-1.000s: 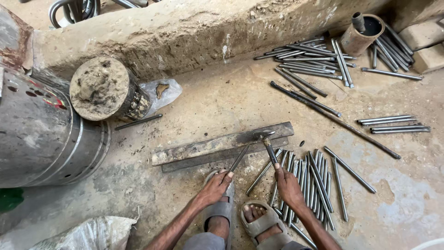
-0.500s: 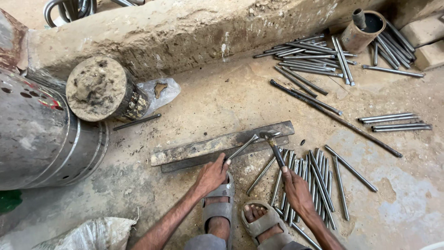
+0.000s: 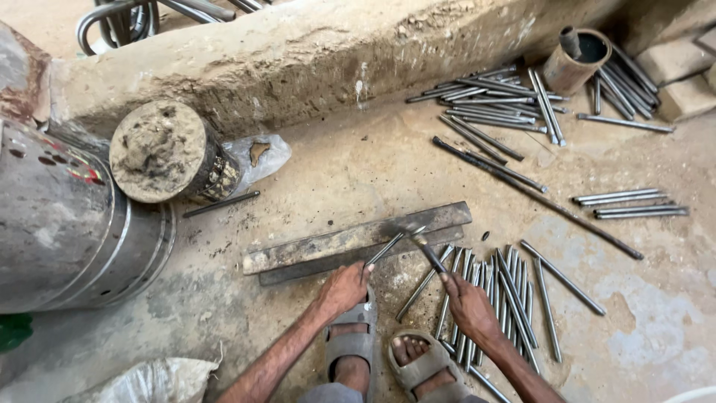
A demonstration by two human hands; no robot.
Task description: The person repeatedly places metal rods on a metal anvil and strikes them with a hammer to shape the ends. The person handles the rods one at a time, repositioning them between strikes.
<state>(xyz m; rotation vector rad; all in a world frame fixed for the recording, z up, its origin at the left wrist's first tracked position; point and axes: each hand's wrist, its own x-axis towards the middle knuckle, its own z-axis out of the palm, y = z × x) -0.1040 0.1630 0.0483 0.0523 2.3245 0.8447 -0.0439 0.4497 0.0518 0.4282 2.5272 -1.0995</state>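
My left hand [image 3: 344, 289] pinches the near end of a thin metal rod [image 3: 389, 247] whose far tip rests on a long flat steel bar [image 3: 328, 245] lying on the concrete floor. In my right hand [image 3: 468, 306] is the dark handle of a small hammer [image 3: 422, 245]; its blurred head sits over the rod's tip on the bar. My sandalled feet [image 3: 388, 358] are just below both hands. A loose pile of short metal rods [image 3: 507, 295] lies under and to the right of my right hand.
A big metal drum [image 3: 67, 231] lies on its side at left, with a mud-capped can [image 3: 165, 153] and a plastic bag [image 3: 257, 157] beside it. More rods [image 3: 500, 101] and a rusty can [image 3: 574, 60] sit by the low concrete ledge [image 3: 313, 52]. A long dark rod [image 3: 537, 198] crosses the floor.
The hammer head has come down from slightly raised onto the rod tip on the bar, now blurred. Both hands have stayed in nearly the same spot.
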